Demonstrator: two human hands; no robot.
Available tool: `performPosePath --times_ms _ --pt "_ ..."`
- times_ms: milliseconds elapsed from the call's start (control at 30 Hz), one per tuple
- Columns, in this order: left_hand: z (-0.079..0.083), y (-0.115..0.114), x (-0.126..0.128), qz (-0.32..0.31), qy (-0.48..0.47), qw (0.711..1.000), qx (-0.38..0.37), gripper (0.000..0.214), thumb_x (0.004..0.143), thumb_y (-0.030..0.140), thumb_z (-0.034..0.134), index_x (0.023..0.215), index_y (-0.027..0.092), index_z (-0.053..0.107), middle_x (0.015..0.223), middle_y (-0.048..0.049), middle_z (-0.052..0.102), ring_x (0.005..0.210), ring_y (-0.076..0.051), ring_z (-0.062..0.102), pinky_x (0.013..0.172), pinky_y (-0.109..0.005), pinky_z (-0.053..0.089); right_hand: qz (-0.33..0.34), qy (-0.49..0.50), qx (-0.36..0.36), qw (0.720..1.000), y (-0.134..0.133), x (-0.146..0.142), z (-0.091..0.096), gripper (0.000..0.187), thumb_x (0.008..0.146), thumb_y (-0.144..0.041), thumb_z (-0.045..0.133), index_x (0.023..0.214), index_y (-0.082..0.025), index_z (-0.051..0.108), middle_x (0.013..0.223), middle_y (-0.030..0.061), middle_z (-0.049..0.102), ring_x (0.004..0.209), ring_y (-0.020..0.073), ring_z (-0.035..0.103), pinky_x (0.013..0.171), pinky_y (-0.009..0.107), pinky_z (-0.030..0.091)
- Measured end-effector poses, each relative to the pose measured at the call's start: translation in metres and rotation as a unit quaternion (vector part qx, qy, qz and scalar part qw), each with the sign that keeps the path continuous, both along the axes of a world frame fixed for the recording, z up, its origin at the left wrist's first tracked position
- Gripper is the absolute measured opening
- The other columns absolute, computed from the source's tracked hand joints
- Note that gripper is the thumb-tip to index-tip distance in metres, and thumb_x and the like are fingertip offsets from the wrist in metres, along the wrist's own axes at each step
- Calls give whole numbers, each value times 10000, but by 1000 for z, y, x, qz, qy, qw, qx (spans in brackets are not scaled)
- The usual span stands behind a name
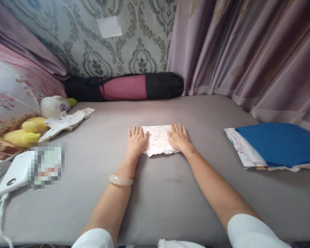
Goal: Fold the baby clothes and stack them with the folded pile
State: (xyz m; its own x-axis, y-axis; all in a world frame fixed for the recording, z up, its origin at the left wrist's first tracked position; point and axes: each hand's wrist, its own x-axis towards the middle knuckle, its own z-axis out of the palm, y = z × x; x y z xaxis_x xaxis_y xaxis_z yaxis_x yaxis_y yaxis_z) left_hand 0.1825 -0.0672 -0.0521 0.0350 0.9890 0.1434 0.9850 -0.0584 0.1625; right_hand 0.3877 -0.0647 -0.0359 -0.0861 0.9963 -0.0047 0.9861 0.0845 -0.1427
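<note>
A small folded white cloth with a faint print (158, 139) lies flat on the grey bed sheet (155, 193) in the middle of the view. My left hand (136, 139) rests palm down on the cloth's left edge, fingers stretched out. My right hand (179, 136) lies flat on its right edge, fingers also out straight. A pale bangle (120, 180) sits on my left forearm. Neither hand holds anything.
A stack of folded cloths topped by a blue one (276, 144) lies at the right. An unfolded white garment (67, 121) and soft toys (33, 129) lie at the left. A black and red rolled bag (124, 86) rests against the wall. Purple curtains (248, 51) hang at the right.
</note>
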Motion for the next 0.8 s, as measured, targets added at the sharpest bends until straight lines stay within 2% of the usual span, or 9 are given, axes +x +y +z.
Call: performPosePath --times_ms 100,167,267,367,500,600,667,800 --pt "2 1 1 3 -43 999 26 567 987 417 250 1384 86 483 1479 -188 445 1428 -313 318 1182 -554 113 9 2 28 1000 0 -2 1 618 1003 -362 186 1491 -9 323 1570 165 270 1465 263 201 1200 456 91" --pt "4 2 1 21 -101 992 70 490 982 393 296 1314 134 548 1425 -176 514 1393 -315 378 1171 -562 136 22 6 57 998 -1 -4 1 609 1000 -345 193 1490 -9 325 1576 160 258 1468 254 192 1203 441 83" --pt "6 8 -3 59 -236 960 137 372 959 364 384 1165 176 630 1251 -171 642 1239 -311 539 1113 -527 279 37 11 51 998 -3 -7 2 602 999 -334 206 1493 -9 320 1578 152 259 1467 245 199 1203 401 107" --pt "6 15 -12 103 -386 900 175 243 906 336 493 978 184 670 1021 -141 703 1002 -279 638 965 -433 432 35 11 12 999 -3 -9 1 601 1001 -341 210 1493 -15 329 1572 149 278 1462 245 219 1200 378 129" --pt "3 24 -24 152 -554 792 207 135 846 291 572 787 191 641 793 -52 669 831 -199 633 833 -319 473 34 8 4 999 -2 -8 0 601 1003 -348 207 1498 -28 325 1575 144 269 1466 239 207 1201 374 124" --pt "3 27 -28 175 -654 709 196 147 853 279 537 781 178 617 783 -40 663 806 -165 643 753 -276 480 32 6 -8 999 -2 -9 4 606 1001 -348 210 1499 -20 316 1577 152 261 1468 245 199 1201 382 129" --pt "7 26 -29 195 -696 664 190 158 859 274 507 795 171 608 789 -44 668 783 -154 652 712 -266 480 30 8 -18 999 -3 -13 9 609 1000 -346 207 1500 -15 311 1579 158 252 1469 255 196 1201 394 129" --pt "16 22 -30 222 -742 607 180 161 850 266 496 790 162 604 772 -44 669 736 -143 658 671 -256 477 39 20 -15 999 -7 -32 15 612 1000 -348 205 1506 -16 298 1587 156 234 1472 253 181 1203 387 118"
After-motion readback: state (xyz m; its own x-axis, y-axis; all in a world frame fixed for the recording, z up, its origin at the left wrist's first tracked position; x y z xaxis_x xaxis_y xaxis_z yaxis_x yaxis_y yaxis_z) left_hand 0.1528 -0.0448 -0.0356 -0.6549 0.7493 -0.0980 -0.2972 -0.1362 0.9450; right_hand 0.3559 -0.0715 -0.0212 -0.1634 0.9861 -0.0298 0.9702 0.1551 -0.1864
